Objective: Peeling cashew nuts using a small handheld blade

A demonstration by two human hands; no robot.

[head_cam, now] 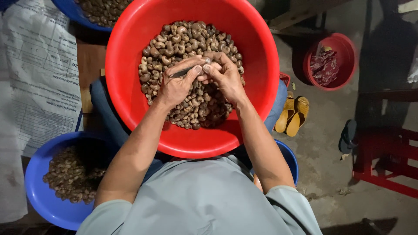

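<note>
A big red basin (130, 52) rests on my lap, filled with a heap of brown cashew nuts (183, 39). Both hands meet over the heap. My left hand (176, 85) grips a thin dark metal tool (183, 72) that points toward the other hand. My right hand (224, 74) pinches a single nut at its fingertips, pressed against the tool's tip. The nut itself is mostly hidden by the fingers.
A blue basin (39, 191) of nuts sits at lower left, another blue basin (76, 13) at top left. A printed white sack (35, 69) lies on the left. A small red bucket (344, 48), yellow sandals (292, 115) and a red stool frame (387, 174) stand on the floor at right.
</note>
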